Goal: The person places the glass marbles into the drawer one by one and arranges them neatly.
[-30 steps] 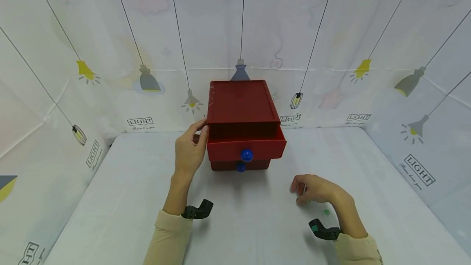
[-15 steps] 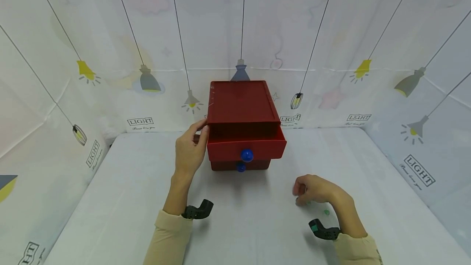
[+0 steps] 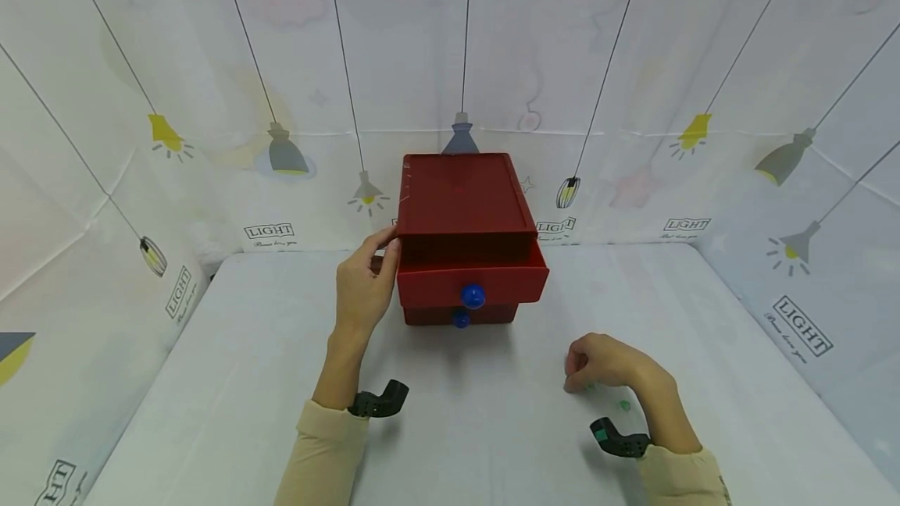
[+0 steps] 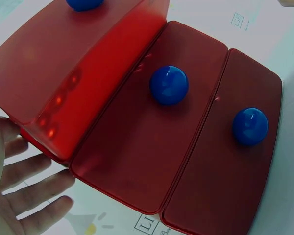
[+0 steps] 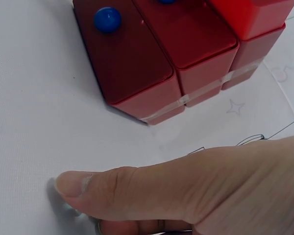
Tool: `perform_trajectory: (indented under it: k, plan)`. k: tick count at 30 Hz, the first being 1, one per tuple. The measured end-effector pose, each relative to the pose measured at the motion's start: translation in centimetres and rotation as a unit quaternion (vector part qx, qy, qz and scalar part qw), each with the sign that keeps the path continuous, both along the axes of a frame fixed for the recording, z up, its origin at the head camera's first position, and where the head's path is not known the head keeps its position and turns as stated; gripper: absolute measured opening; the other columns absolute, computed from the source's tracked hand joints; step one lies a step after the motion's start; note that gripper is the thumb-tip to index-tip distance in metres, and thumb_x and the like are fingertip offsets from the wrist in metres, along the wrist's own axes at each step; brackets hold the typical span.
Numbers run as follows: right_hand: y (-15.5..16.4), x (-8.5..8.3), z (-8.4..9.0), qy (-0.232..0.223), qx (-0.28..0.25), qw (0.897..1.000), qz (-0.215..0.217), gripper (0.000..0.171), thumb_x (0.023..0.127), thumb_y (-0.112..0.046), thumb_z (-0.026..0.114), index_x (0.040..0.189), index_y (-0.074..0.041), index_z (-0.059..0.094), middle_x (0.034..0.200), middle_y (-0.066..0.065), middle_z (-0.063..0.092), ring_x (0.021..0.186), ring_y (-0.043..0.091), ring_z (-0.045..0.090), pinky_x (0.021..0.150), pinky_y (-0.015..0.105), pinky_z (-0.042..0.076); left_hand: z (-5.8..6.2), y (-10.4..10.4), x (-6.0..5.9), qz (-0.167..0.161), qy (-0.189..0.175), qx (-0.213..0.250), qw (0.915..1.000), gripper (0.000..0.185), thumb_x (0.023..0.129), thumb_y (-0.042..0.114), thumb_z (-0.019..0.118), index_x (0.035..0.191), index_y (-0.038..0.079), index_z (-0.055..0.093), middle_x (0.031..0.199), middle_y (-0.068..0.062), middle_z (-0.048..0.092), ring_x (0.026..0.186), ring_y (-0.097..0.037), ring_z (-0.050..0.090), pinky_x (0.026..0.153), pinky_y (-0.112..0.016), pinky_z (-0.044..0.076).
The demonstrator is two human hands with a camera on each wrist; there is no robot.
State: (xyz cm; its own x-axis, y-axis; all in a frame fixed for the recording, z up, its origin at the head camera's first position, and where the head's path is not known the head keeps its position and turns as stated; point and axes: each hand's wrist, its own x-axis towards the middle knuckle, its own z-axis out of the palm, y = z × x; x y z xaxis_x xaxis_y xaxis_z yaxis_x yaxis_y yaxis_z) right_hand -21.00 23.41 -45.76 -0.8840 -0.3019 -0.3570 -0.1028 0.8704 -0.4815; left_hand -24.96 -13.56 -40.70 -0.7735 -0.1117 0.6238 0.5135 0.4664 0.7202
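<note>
Red drawer box at the back of a white table, its top drawer pulled out.

We see the red drawer box (image 3: 464, 236) against the lamp-printed backdrop (image 3: 633, 100); our left hand (image 3: 366, 287) rests relaxed against its left side. Our right hand (image 3: 605, 361) curls on the white tabletop (image 3: 246, 381), perhaps pinching a small green bit (image 3: 589, 387).

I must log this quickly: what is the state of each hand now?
Left hand: open, fingers resting on the red drawer box.
Right hand: fingers curled; contents cannot be told.
</note>
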Motion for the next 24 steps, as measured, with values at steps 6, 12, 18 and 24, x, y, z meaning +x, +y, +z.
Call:
perform_trajectory:
  k: [6,12,18,24]
  plan:
    - [-0.01,0.00,-0.10,0.002,0.002,1.000,-0.004,0.019,0.078,-0.019,0.084,0.080,-0.013,0.066,0.076,0.000,0.059,0.076,0.017,0.050,0.064,0.032,0.042,-0.06,-0.03,-0.01,-0.002,-0.004,0.002,1.0000,0.034,0.103,0.028,0.056,0.131,0.011,0.066,0.121,-0.007,0.073,0.082,-0.023,0.075,0.076,-0.037,0.064]
    - [-0.02,-0.06,0.08,0.004,0.002,1.000,-0.002,0.019,0.079,-0.020,0.083,0.080,-0.013,0.066,0.077,0.000,0.059,0.076,0.017,0.051,0.064,0.031,0.042,0.04,0.00,0.00,0.000,0.001,0.002,1.0000,0.033,0.103,0.028,0.057,0.130,0.011,0.067,0.120,-0.007,0.074,0.082,-0.023,0.075,0.076,-0.037,0.064]
    - [0.05,-0.08,0.09,0.000,0.001,1.000,-0.006,0.020,0.079,-0.021,0.083,0.081,-0.013,0.065,0.076,0.000,0.058,0.076,0.017,0.050,0.064,0.031,0.042,0.19,0.04,-0.01,-0.006,0.003,0.005,1.0000,0.034,0.103,0.028,0.056,0.130,0.011,0.066,0.122,-0.006,0.073,0.083,-0.023,0.076,0.076,-0.037,0.064]
    - [0.11,-0.05,0.03,0.002,0.002,1.000,-0.003,0.019,0.080,-0.020,0.083,0.080,-0.012,0.065,0.076,0.000,0.059,0.075,0.017,0.050,0.063,0.031,0.041,0.04,-0.04,0.00,-0.006,-0.002,0.005,1.0000,0.034,0.103,0.029,0.056,0.130,0.012,0.066,0.122,-0.006,0.073,0.083,-0.023,0.076,0.076,-0.037,0.064]
